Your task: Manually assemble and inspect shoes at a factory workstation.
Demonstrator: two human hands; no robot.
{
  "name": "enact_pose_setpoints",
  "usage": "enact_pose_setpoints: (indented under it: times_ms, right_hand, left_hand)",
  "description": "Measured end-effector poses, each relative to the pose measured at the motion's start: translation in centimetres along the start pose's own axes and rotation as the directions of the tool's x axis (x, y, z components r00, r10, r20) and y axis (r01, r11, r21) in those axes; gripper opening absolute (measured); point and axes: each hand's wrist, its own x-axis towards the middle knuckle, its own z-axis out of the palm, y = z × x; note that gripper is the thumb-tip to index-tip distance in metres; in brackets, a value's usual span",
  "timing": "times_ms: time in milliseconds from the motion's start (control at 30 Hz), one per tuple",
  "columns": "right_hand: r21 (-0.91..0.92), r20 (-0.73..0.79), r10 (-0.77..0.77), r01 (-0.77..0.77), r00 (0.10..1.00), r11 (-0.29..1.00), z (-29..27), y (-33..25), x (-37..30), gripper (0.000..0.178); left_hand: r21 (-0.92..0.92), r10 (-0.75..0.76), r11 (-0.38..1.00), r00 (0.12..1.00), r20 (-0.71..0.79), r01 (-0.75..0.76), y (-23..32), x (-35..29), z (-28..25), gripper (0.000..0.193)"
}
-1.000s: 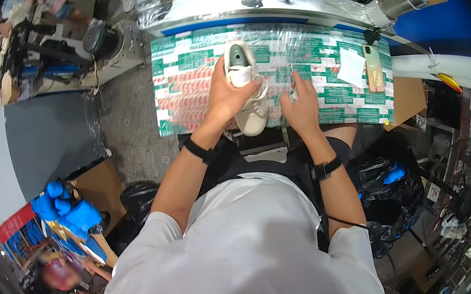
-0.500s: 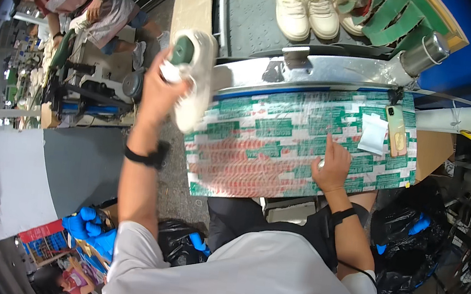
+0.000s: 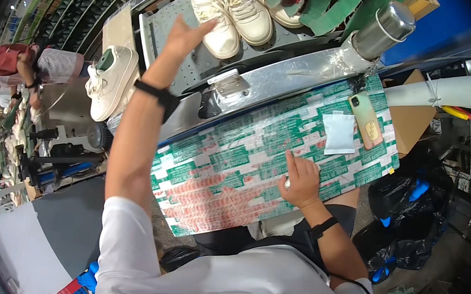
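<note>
Head view: with spread, empty, nearer left fingers [image 3: 178, 23] just left of cream lace-up sneaker [image 3: 219, 21], toe-nearest; cannot tell grip of right hand [image 3: 303, 182].

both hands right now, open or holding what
Left hand: open, by a white shoe; touch unclear.
Right hand: closed around a small silvery thing, mostly hidden.

down we look from my head, fisheye wide, close over my shirt [image 3: 229, 283], facing the table [image 3: 233, 167]!
</note>
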Motion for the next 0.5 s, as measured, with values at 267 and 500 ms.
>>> enact_pose_setpoints:
  times_ms: [267, 500]
  right_hand:
    - [0.042, -0.007, 0.010, -0.009, 1.000, 0.999, -0.1, -0.1, 0.0, 0.079]
    - [0.070, -0.039, 0.002, 0.001, 0.999, 0.998, 0.0, 0.1, -0.9, 0.077]
  left_hand:
    - [-0.493, -0.217, 0.829, 0.965, 0.150, 0.263, -0.1, 2.4, 2.4, 0.057]
    - [-0.677, -0.129, 0.690, 0.964, 0.234, 0.257, 0.4, -10.0, -8.4, 0.051]
